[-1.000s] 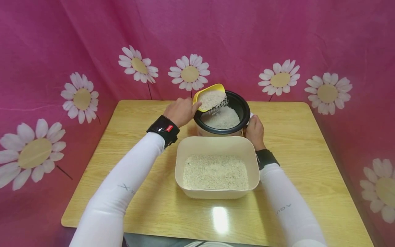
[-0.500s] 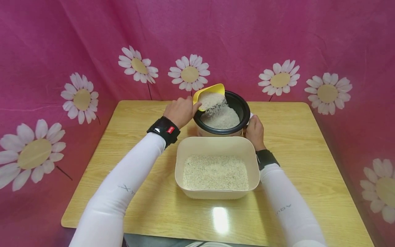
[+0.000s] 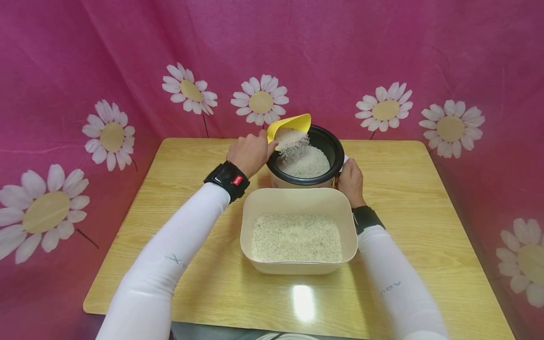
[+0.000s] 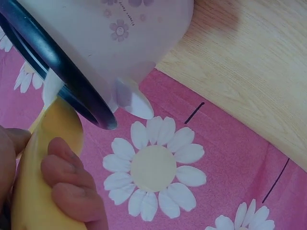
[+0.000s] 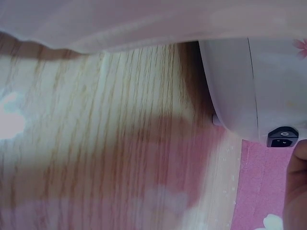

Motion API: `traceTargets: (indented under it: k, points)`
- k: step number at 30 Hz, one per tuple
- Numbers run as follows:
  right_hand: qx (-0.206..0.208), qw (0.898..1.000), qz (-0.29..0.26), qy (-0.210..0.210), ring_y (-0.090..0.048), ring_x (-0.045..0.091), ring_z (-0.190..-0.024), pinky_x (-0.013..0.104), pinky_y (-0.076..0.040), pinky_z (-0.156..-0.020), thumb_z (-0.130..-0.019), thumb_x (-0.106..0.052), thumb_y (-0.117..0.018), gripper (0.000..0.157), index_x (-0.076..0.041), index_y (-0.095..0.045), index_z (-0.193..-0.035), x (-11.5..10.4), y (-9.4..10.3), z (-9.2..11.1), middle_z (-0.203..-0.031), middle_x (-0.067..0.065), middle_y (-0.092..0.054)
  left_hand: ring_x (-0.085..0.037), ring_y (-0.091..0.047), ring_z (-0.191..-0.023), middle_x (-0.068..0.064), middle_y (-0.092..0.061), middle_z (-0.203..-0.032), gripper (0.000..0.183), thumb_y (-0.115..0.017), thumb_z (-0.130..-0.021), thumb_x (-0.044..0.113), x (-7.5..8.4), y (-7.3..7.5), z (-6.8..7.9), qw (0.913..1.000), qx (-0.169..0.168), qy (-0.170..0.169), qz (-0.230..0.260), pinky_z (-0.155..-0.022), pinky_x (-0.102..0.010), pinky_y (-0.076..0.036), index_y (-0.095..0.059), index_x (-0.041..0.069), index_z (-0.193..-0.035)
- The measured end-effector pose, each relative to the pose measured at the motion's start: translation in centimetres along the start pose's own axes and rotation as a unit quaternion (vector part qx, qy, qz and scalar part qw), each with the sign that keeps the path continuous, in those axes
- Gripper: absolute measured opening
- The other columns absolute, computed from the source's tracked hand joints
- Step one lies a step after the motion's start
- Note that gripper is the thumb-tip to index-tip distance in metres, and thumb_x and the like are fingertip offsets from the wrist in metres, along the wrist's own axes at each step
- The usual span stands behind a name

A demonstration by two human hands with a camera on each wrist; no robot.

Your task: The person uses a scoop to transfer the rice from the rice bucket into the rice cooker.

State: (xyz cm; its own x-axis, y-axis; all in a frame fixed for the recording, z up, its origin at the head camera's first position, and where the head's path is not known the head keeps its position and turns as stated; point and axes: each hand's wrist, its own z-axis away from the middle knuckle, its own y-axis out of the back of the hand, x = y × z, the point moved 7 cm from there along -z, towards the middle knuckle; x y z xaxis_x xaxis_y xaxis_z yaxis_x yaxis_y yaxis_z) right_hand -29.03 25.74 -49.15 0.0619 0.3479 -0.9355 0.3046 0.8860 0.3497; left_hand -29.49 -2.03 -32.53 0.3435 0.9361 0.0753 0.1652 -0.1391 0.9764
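My left hand [image 3: 250, 153] grips a yellow scoop [image 3: 293, 123], tipped over the left part of a rice cooker's open top. Rice streams from the scoop onto a white heap of rice [image 3: 312, 163] inside. The rice cooker [image 3: 338, 151] has a wide black rim; its pale, flower-printed body [image 4: 148, 28] shows in the left wrist view, where fingers [image 4: 72, 172] wrap round the scoop [image 4: 36, 187]. At the cooker's right side my right hand [image 3: 351, 182] holds a white side handle, mostly hidden by the fingers. A power socket [image 5: 282, 138] shows close by that hand.
A cream rectangular bin [image 3: 299, 268], its bottom covered with rice, stands in front of the cooker, between the forearms. Both stand on a wooden table [image 3: 408, 198]. A pink flowered curtain [image 3: 323, 56] rises behind the table and along both sides.
The scoop has tipped further toward the cooker, showing more of its yellow inside, and holds less rice. My left wrist has turned slightly. The right hand, cooker and bin have stayed put.
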Motion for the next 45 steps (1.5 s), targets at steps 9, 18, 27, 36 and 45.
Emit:
traceTargets:
  k: [9,18,27,36,45]
  points:
    - [0.014,0.999,0.005,0.028,-0.047,0.012,-0.067,0.025,-0.038,-0.063,-0.109,-0.048,-0.021,0.047,-0.015,-0.047,-0.090,-0.7,0.0,0.0,-0.076,-0.001,-0.047,-0.036,-0.075,-0.070,-0.014,-0.072,-0.077,0.048,-0.053,-0.107,0.042,0.2,0.2,0.2,0.9989,0.025,-0.013,-0.038,-0.061,-0.044,-0.062,-0.061,-0.001,-0.127]
    - [0.015,1.000,0.005,0.027,-0.047,0.010,-0.065,0.025,-0.039,-0.062,-0.109,-0.050,-0.021,0.048,-0.015,-0.048,-0.090,-0.8,0.0,0.0,-0.074,-0.003,-0.047,-0.032,-0.076,-0.070,-0.013,-0.074,-0.079,0.038,-0.057,-0.106,0.035,1.0,-0.4,1.1,0.9915,0.047,-0.052,-0.109,-0.061,-0.044,-0.062,-0.063,0.000,-0.118]
    - [0.001,1.000,-0.013,0.006,-0.048,0.011,-0.066,0.024,-0.040,-0.060,-0.108,-0.055,-0.021,0.047,-0.020,-0.048,-0.093,-0.4,-0.1,0.0,-0.077,-0.002,-0.048,-0.029,-0.074,-0.065,-0.012,-0.072,-0.079,0.033,-0.057,-0.106,0.033,1.5,0.0,1.6,0.9885,0.066,-0.069,-0.117,-0.059,-0.041,-0.062,-0.060,0.003,-0.119]
    - [0.010,1.000,-0.003,0.014,-0.048,0.011,-0.066,0.025,-0.040,-0.061,-0.109,-0.053,-0.022,0.048,-0.017,-0.048,-0.092,-0.3,0.1,0.0,-0.076,-0.003,-0.048,-0.022,-0.061,-0.052,-0.003,-0.056,-0.065,0.034,-0.049,-0.106,0.032,1.3,0.6,2.4,0.9934,0.043,-0.074,-0.076,-0.050,-0.031,-0.051,-0.060,0.001,-0.117]
    - [0.009,1.000,0.018,0.008,-0.047,0.014,-0.074,0.026,-0.039,-0.068,-0.109,-0.052,-0.018,0.053,-0.010,-0.050,-0.102,-0.5,0.1,0.3,-0.083,0.001,-0.047,-0.016,-0.042,-0.045,0.001,-0.044,-0.060,0.031,-0.050,-0.104,0.034,0.9,1.1,4.5,0.9951,0.037,-0.082,-0.040,-0.045,-0.025,-0.028,-0.059,0.004,-0.110]
